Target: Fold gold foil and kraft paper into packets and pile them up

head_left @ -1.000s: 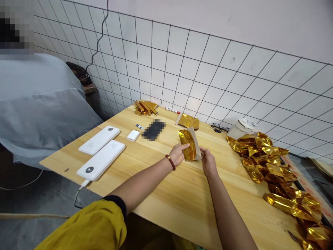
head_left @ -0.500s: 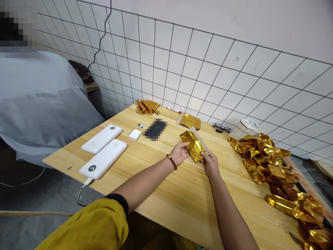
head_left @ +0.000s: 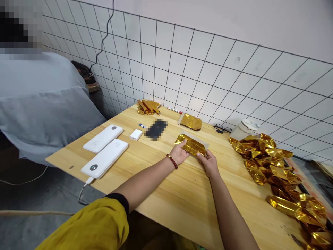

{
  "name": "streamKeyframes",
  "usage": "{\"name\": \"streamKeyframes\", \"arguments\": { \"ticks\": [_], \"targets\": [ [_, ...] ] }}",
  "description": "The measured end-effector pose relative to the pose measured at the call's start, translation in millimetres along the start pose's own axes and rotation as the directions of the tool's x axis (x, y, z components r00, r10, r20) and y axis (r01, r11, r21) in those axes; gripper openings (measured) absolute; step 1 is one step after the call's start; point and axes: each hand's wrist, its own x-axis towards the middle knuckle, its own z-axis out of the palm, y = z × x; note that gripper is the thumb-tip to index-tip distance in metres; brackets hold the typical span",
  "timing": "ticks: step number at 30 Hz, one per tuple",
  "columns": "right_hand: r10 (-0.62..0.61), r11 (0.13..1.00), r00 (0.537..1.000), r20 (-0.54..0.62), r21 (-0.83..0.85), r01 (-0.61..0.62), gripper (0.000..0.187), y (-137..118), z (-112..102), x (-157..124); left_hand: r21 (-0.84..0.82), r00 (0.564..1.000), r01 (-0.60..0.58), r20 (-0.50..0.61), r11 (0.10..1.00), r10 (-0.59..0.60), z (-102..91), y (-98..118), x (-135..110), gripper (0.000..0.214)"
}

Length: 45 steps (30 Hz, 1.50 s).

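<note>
Between my hands is a sheet of gold foil paper with a pale, dull strip along its far edge. My left hand, with a beaded bracelet at the wrist, pinches its left end, thumb on top. At the right end, my right hand grips the near corner between thumb and fingers. Creases run along the foil's length. Beyond it on the table lies a flat stack of similar gold foil paper.
Two white power banks lie at left, near a white charger and a blurred dark object. Folded gold strips, a marker, glasses and a white container line the back. Folded gold foil pieces heap at right. Someone in grey sits left.
The gold foil paper has turned from a steep slant to lying more level and lengthwise between my hands. My left thumb now presses on top of it.
</note>
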Motion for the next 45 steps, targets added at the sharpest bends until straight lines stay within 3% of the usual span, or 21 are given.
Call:
{"name": "streamKeyframes", "arguments": {
  "ticks": [3, 9, 21, 25, 28, 31, 34, 36, 38, 40, 41, 42, 43, 45],
  "targets": [
    [0.001, 1.000, 1.000, -0.008, -0.009, -0.001, 0.033, 1.6, 0.1, 0.7, 0.033, 1.000, 0.002, 0.007, 0.999, -0.002, -0.1, -1.3, -0.8, 0.027],
    [-0.029, 0.999, 0.999, -0.033, 0.042, 0.031, 0.029, 5.6, -5.2, 3.9, 0.258, 0.998, 0.015, 0.054, 0.966, -0.030, -3.0, -11.6, 0.3, 0.027],
    [0.004, 1.000, 0.999, -0.054, 0.028, -0.003, 0.021, 11.4, -9.7, 6.5, 0.059, 0.999, 0.002, -0.051, 0.998, 0.001, -1.3, -1.7, 2.3, 0.025],
    [-0.007, 0.988, 0.975, -0.220, 0.148, 0.040, 0.021, 8.3, -8.6, 8.0, 0.067, 0.996, 0.022, -0.088, 0.998, -0.016, -0.6, -0.7, 1.0, 0.019],
    [-0.079, 0.980, 0.872, -0.484, 0.122, 0.157, 0.026, 7.7, -12.6, 11.6, 0.192, 0.999, -0.002, -0.039, 0.981, 0.010, -1.1, -5.0, 0.3, 0.016],
    [-0.162, 0.972, 0.751, -0.641, 0.026, 0.232, 0.030, 11.0, -20.2, 16.7, 0.403, 0.996, -0.088, 0.044, 0.911, 0.076, -3.5, -14.9, 0.4, 0.012],
    [-0.219, 0.964, 0.704, -0.675, -0.038, 0.263, 0.030, 16.5, -26.4, 20.7, 0.613, 0.987, -0.157, 0.110, 0.774, 0.113, -5.7, -24.1, -1.5, 0.015],
    [-0.254, 0.960, 0.698, -0.670, -0.088, 0.264, 0.031, 19.6, -28.7, 21.8, 0.701, 0.978, -0.209, 0.158, 0.682, 0.136, -4.6, -25.1, -5.5, 0.015],
    [-0.277, 0.959, 0.706, -0.652, -0.137, 0.250, 0.033, 21.2, -29.7, 21.6, 0.732, 0.943, -0.324, 0.195, 0.599, 0.272, -0.3, -20.7, -11.7, 0.016],
    [-0.265, 0.963, 0.718, -0.644, -0.146, 0.225, 0.035, 21.1, -30.1, 20.9, 0.722, 0.834, -0.488, 0.219, 0.491, 0.507, 6.4, -12.6, -19.3, 0.033],
    [-0.249, 0.968, 0.722, -0.645, -0.138, 0.210, 0.036, 20.8, -30.2, 20.6, 0.713, 0.776, -0.546, 0.233, 0.439, 0.587, 9.9, -8.5, -23.0, 0.042],
    [-0.234, 0.972, 0.727, -0.646, -0.130, 0.197, 0.036, 20.4, -30.3, 20.5, 0.706, 0.747, -0.578, 0.255, 0.410, 0.614, 13.0, -5.1, -26.6, 0.046],
    [-0.222, 0.975, 0.732, -0.644, -0.125, 0.185, 0.036, 20.2, -30.4, 20.6, 0.706, 0.751, -0.587, 0.294, 0.395, 0.591, 15.2, -2.8, -29.6, 0.045],
    [-0.215, 0.977, 0.740, -0.638, -0.128, 0.173, 0.037, 20.4, -30.8, 21.2, 0.733, 0.795, -0.583, 0.426, 0.349, 0.432, 16.4, -2.7, -33.7, 0.037]
  ]
}}
